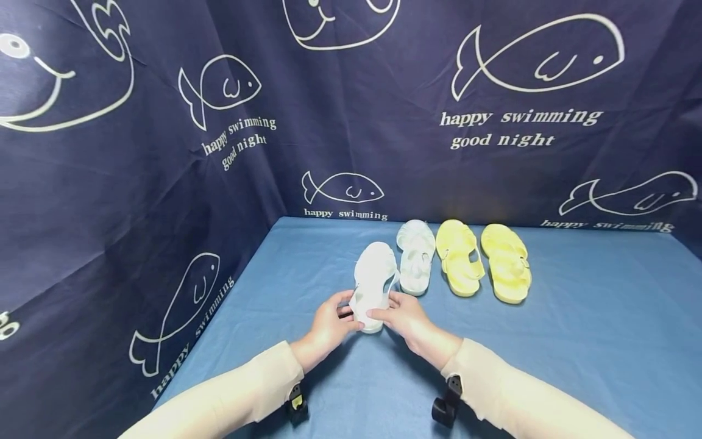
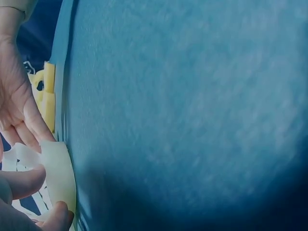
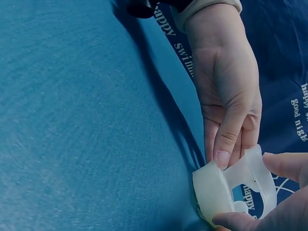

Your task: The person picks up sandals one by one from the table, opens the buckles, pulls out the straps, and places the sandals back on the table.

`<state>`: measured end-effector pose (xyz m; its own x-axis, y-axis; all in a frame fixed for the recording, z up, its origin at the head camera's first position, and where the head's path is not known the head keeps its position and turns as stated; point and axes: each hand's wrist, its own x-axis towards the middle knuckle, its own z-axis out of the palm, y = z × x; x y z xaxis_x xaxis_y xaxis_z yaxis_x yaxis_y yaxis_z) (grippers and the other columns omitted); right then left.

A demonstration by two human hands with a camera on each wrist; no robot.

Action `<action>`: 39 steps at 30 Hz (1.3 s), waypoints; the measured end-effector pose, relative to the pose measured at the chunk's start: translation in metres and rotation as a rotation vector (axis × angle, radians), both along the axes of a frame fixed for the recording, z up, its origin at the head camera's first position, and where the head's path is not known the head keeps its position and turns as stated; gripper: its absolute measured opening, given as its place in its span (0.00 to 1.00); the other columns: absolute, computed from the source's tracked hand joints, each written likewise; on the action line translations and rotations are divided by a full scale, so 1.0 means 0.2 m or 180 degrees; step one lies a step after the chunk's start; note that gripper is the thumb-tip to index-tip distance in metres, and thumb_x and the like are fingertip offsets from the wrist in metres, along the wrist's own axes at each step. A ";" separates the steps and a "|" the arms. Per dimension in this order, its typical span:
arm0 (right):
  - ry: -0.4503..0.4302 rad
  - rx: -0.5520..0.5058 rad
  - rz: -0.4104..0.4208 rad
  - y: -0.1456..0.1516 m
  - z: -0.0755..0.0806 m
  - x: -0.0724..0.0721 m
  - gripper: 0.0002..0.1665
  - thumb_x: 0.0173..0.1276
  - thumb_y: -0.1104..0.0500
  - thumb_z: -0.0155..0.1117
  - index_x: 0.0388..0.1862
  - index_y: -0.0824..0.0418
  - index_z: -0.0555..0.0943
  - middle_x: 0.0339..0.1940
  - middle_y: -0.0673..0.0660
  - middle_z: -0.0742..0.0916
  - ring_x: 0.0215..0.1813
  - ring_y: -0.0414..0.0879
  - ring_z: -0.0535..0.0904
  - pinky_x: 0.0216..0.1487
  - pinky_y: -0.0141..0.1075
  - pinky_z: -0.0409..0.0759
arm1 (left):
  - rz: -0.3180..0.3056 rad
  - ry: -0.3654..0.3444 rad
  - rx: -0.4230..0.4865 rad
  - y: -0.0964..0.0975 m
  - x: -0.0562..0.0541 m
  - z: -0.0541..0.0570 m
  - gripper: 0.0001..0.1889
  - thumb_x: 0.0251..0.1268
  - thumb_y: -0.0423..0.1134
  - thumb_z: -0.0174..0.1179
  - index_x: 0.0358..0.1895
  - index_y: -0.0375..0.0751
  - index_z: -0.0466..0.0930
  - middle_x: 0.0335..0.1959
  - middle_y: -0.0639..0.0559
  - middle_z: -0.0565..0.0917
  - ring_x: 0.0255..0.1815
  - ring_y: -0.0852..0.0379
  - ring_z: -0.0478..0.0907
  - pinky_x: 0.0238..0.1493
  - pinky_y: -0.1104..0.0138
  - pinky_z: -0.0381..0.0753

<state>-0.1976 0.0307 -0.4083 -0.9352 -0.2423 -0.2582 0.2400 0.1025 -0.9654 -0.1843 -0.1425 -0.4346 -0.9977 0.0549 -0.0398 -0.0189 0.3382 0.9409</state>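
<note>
A white sandal point(image 1: 375, 268) with a heel strap is held between both hands at the near left of the row of shoes, toe pointing away. My left hand point(image 1: 327, 323) grips its heel end from the left, fingers along the side. From the right, my right hand point(image 1: 410, 318) holds the same heel end, thumb over the footbed. In the right wrist view the heel of the white sandal point(image 3: 210, 190) shows close over the cloth, with fingertips of both hands on it. The left wrist view shows its pale sole edge point(image 2: 58, 173) pinched by thumb and finger.
Just beyond stands a matching pale sandal point(image 1: 415, 259). To its right are two yellow sandals, one point(image 1: 459, 262) beside the other point(image 1: 507, 265). A blue cloth point(image 1: 592, 341) covers the table. Dark blue curtains point(image 1: 417, 164) with fish drawings hang at the back and left.
</note>
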 end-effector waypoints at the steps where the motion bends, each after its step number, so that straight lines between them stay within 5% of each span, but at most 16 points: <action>1: 0.0038 0.0041 -0.0008 0.00 0.00 0.00 0.45 0.64 0.65 0.65 0.71 0.81 0.53 0.71 0.77 0.64 0.72 0.64 0.62 0.69 0.53 0.67 | -0.0001 0.0012 -0.0009 0.00 -0.01 0.00 0.35 0.52 0.23 0.68 0.66 0.31 0.66 0.63 0.32 0.73 0.55 0.39 0.80 0.47 0.64 0.84; 11: 0.0177 0.0380 -0.0048 -0.05 0.03 -0.08 0.30 0.63 0.61 0.66 0.61 0.73 0.73 0.60 0.69 0.80 0.62 0.59 0.76 0.65 0.50 0.72 | -0.0021 0.0056 -0.0170 -0.02 -0.09 0.00 0.34 0.54 0.24 0.68 0.66 0.33 0.67 0.63 0.33 0.73 0.56 0.40 0.79 0.47 0.63 0.85; 20: 0.0086 0.0464 -0.0173 -0.09 0.02 -0.16 0.47 0.63 0.60 0.66 0.72 0.77 0.54 0.72 0.73 0.65 0.73 0.62 0.63 0.73 0.53 0.62 | 0.0054 -0.0051 -0.0236 -0.03 -0.18 0.03 0.33 0.56 0.26 0.67 0.67 0.37 0.68 0.65 0.38 0.72 0.60 0.42 0.77 0.44 0.64 0.84; 39: -0.0105 0.0303 -0.0290 -0.11 0.03 -0.27 0.50 0.65 0.56 0.66 0.74 0.76 0.50 0.77 0.71 0.56 0.77 0.62 0.53 0.76 0.53 0.54 | 0.0087 -0.0165 -0.0346 -0.02 -0.30 0.03 0.34 0.58 0.28 0.66 0.69 0.43 0.66 0.67 0.43 0.71 0.62 0.46 0.75 0.48 0.63 0.84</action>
<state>-0.2519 0.0081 -0.4024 -0.9429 -0.1295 -0.3070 0.2840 0.1696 -0.9437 -0.2450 -0.1466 -0.4279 -0.9952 0.0203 -0.0957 -0.0772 0.4369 0.8962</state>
